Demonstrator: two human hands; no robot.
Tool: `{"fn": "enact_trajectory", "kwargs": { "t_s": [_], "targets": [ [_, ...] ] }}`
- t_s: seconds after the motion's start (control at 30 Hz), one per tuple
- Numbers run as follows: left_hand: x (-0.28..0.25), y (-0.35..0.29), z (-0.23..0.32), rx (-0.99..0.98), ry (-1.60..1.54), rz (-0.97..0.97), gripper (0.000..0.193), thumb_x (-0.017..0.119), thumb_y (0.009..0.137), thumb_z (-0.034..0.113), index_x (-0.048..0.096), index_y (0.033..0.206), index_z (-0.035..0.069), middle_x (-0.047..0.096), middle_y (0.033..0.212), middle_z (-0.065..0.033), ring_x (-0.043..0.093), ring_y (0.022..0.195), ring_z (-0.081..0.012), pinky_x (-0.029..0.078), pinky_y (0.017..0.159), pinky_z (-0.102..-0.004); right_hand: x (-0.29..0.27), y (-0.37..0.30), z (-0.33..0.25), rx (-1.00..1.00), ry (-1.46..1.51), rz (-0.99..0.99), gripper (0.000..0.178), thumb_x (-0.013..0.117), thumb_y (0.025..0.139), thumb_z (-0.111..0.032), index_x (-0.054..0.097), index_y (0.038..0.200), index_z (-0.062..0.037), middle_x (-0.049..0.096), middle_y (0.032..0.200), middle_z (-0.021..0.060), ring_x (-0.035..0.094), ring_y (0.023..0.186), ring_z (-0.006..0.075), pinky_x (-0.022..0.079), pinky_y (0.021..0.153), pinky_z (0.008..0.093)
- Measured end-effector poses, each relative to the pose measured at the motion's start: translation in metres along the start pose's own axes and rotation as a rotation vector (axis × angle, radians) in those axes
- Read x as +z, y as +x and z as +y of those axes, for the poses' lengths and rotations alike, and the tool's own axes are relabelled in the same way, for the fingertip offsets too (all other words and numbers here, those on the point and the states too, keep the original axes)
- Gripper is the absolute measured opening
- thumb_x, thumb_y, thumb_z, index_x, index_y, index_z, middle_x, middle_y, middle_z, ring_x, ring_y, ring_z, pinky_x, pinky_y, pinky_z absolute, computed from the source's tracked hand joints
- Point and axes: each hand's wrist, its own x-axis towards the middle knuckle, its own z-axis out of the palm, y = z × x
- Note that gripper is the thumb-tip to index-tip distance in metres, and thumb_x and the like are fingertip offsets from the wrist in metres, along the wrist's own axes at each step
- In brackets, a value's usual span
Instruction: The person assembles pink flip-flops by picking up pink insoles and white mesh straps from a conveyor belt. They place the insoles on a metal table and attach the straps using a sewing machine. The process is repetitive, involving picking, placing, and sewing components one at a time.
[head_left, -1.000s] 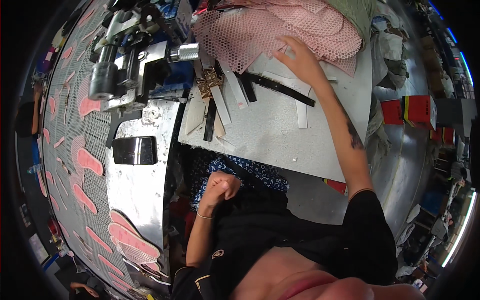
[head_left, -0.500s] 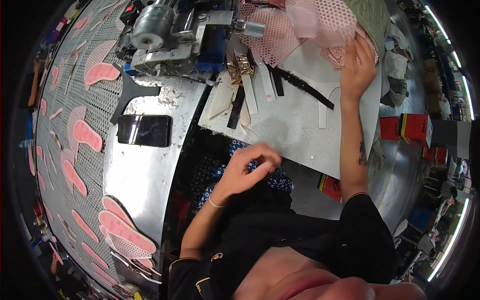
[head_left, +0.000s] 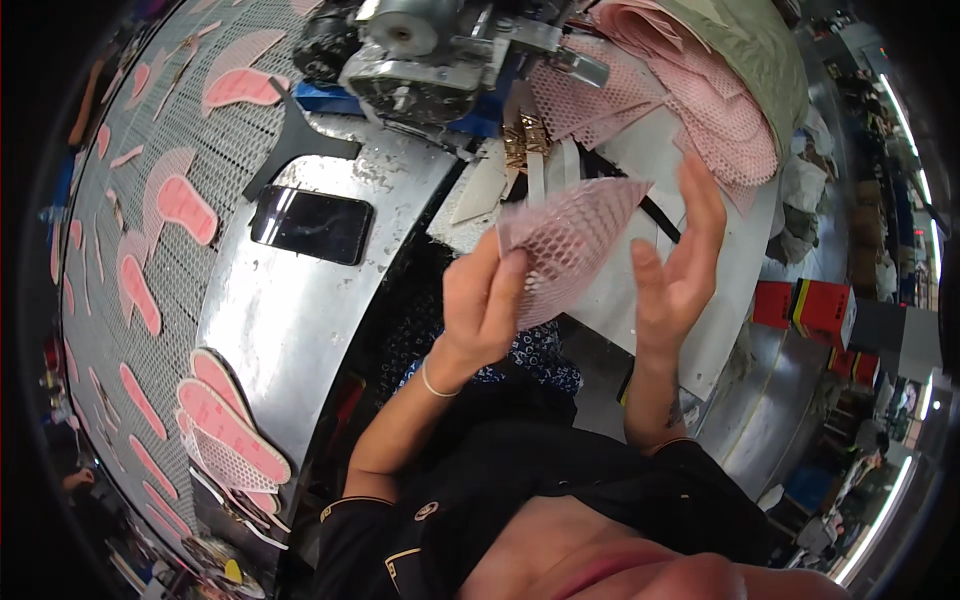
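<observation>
In my left hand (head_left: 482, 305), a curved piece of pink mesh fabric (head_left: 585, 245) is pinched at its near-left edge between thumb and fingers. The piece hangs in the air above the white worktop (head_left: 690, 345) and bows outward. My right hand (head_left: 685, 260) is just right of it, fingers stretched and apart, holding nothing. Beyond the right hand, a stack of pink mesh pieces (head_left: 725, 120) spills from an olive-green sack (head_left: 775, 60). Another flat pink mesh piece (head_left: 585, 95) lies to its left.
A metal machine (head_left: 425, 70) stands at the far middle. On the metal ledge lie a black phone (head_left: 312, 225), a dark Y-shaped piece (head_left: 300, 145) and pink insoles (head_left: 230, 430). Left of it, a mesh conveyor (head_left: 110, 260) carries pink pieces. Red boxes (head_left: 820, 310) stand at right.
My right hand has come back from the pile toward me and is empty. My left hand, empty before, has risen and now grips a pink mesh piece. The view has shifted slightly.
</observation>
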Motion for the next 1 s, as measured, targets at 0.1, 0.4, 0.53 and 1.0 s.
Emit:
{"fn": "enact_trajectory", "kwargs": {
  "t_s": [0.1,0.4,0.53,1.0],
  "targets": [
    [-0.013,0.015,0.004,-0.115,-0.137,0.059,0.028,0.044,0.098,0.011,0.060,0.113,-0.004,0.061,0.078,-0.0020,0.052,0.068,-0.0065,0.041,0.062,-0.0218,-0.011,0.005,0.002,0.457,0.510,-0.204,0.059,0.070,0.085,-0.022,0.046,0.131,0.0071,0.057,0.123,0.0145,0.057,0.109,0.0214,0.041,0.097,0.0330],
    [-0.034,0.054,0.004,-0.357,-0.444,0.033,0.031,0.051,0.100,0.025,0.061,0.083,0.001,0.051,0.070,0.0077,0.041,0.063,0.0006,0.031,0.054,-0.0180,-0.017,0.012,-0.027,0.623,0.686,-0.327,0.025,0.061,0.090,-0.004,0.061,0.110,0.0104,0.069,0.094,0.0112,0.064,0.082,0.0114,0.049,0.075,0.0222],
    [-0.046,0.058,-0.004,-0.293,-0.389,0.132,0.034,0.053,0.099,0.028,0.060,0.080,0.001,0.052,0.068,0.0068,0.041,0.061,-0.0003,0.032,0.054,-0.0183,0.001,0.028,-0.022,0.625,0.714,-0.357,0.024,0.059,0.091,-0.005,0.062,0.110,0.0100,0.069,0.093,0.0110,0.063,0.078,0.0103,0.048,0.072,0.0210],
    [-0.095,-0.011,0.004,-0.307,-0.199,0.460,0.023,0.062,0.092,0.016,0.063,0.077,-0.001,0.060,0.063,-0.0021,0.054,0.052,-0.0063,0.040,0.047,-0.0204,0.080,0.064,-0.047,0.582,0.677,-0.509,0.018,0.064,0.090,-0.008,0.066,0.100,0.0073,0.070,0.084,0.0062,0.061,0.070,0.0056,0.047,0.064,0.0176]
  ]
}}
